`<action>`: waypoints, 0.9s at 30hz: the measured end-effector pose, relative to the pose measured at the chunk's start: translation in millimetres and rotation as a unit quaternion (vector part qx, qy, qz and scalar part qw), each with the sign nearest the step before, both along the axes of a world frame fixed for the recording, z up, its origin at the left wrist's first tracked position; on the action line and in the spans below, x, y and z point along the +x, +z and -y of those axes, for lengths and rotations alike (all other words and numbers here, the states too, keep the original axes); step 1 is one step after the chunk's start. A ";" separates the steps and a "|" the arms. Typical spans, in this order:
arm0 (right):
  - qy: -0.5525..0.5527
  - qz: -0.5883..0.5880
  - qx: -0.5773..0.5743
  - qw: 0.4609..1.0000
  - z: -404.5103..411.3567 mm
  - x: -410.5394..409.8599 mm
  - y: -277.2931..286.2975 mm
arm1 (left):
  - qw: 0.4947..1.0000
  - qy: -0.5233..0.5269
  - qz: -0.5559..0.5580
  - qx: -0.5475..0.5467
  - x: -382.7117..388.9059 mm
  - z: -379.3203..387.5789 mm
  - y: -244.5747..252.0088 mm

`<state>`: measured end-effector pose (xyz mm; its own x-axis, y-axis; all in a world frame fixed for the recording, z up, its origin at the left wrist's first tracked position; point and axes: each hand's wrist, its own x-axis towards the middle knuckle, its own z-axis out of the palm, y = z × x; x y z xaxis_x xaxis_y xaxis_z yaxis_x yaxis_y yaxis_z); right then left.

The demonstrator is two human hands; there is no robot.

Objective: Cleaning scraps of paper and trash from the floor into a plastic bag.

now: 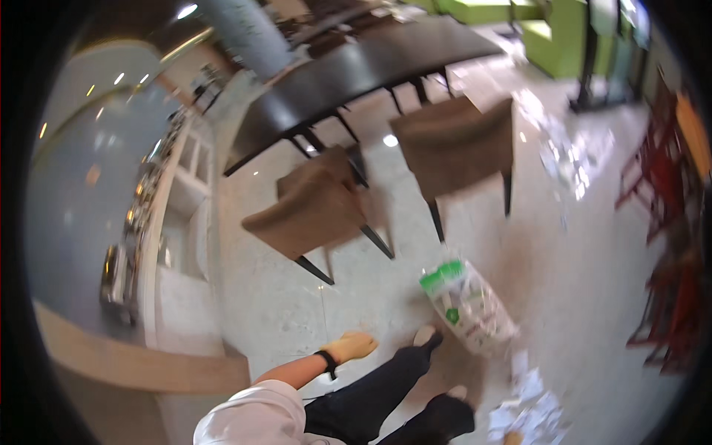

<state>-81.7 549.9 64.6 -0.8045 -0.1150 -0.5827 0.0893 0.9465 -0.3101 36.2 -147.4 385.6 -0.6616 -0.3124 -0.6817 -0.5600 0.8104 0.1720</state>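
My left hand (350, 346), in a yellowish glove with a black band at the wrist, hangs in front of my dark trousers. Its fingers look curled, and I see nothing in them. Only a sliver of my right hand (512, 438) shows at the bottom edge, amid a bunch of crumpled white papers (531, 409) that it appears to grip. Just beyond the papers is a clear plastic bag (473, 311) with a green band and green print, filled with something pale. Whether the bag hangs from the papers or rests on the floor I cannot tell.
Two brown chairs (317, 214) (456, 147) stand ahead at a long dark table (356, 72). On the left runs a white counter (183, 289) with a wooden edge (150, 364). Red folded-looking frames (667, 311) line the right side. A green block (556, 44) stands at the back.
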 end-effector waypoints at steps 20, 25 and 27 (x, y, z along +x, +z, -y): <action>0.562 0.049 0.014 0.826 644.1 -42.7 269.5 | 0.858 0.488 -0.042 0.153 450.6 107.7 91.6; 0.580 0.267 -0.112 0.762 977.0 178.3 454.0 | 0.817 0.569 -0.062 0.075 531.2 167.1 83.2; 0.504 0.349 -0.218 0.759 1053.8 240.0 528.9 | 0.808 0.580 -0.065 0.080 533.2 234.8 88.2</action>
